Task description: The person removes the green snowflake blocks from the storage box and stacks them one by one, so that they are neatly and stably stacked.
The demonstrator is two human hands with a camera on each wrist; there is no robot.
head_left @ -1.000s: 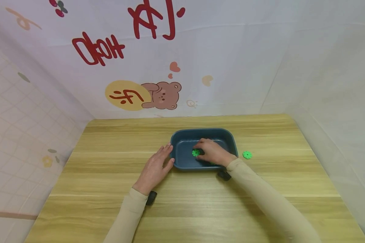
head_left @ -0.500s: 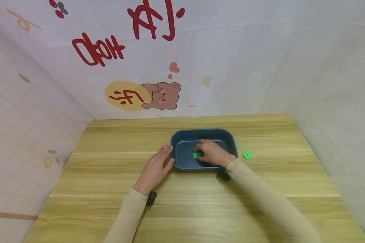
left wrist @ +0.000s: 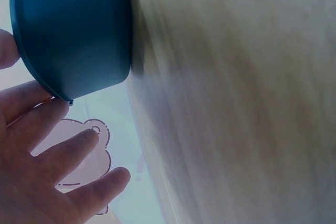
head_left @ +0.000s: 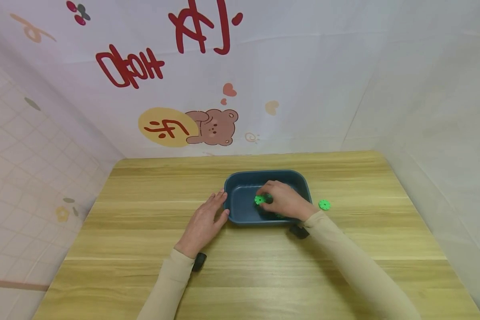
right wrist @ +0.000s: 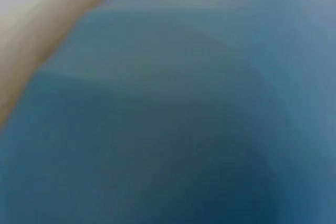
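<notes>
A dark blue, rounded rectangular basin (head_left: pixel 240 218) stands on the table. Inside it, my right hand (head_left: pixel 285 201) pinches a green notched plastic disc (head_left: pixel 259 200) between thumb and fingers. Bits of green show beneath that hand, too covered to make out fully. My left hand (head_left: pixel 202 224) has its fingers extended, with the tips touching the basin's left end. In the left wrist view, fingers (left wrist: pixel 34 121) lie along the basin's rim, spread apart. The right wrist view is a blur of blue basin wall, with the disc out of sight.
Another green notched disc (head_left: pixel 324 204) lies on the wooden table (head_left: pixel 248 275), just right of the basin. Behind the table hangs a white printed cloth (head_left: pixel 312 89), and pale cloth walls flank both sides.
The right hand dips slightly with the disc, then rises and shifts a little right, still pinching it. Left hand and basin stay put.
</notes>
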